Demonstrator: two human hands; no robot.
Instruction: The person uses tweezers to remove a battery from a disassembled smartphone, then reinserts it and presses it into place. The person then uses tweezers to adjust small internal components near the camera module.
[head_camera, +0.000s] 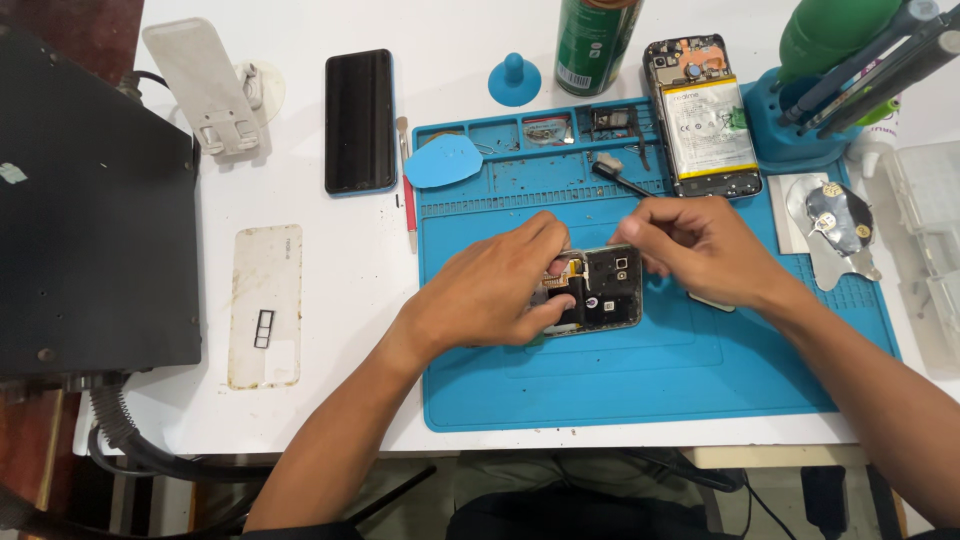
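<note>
the left hand (495, 290) is curled over the near end of an opened phone frame with dark circuit boards showing (605, 288), thumb and fingers closed on its left part, at the middle of the frame on a blue silicone work mat (640, 385). the right hand (705, 250) sits just right of the frame, fingers pinched together at its upper edge; i cannot tell what, if anything, they grip. above them, at the mat's upper right, lies a second opened phone with a white battery exposed (705, 120), with a black-handled brush (622, 178) just left of it. a blue teardrop-shaped pick (443, 160) rests at the mat's upper left corner. off the mat, a black phone lying screen up (360, 120) sits on the white table (330, 400), a green spray can (595, 40) at the top, a blue suction cup (514, 80) beside it.
</note>
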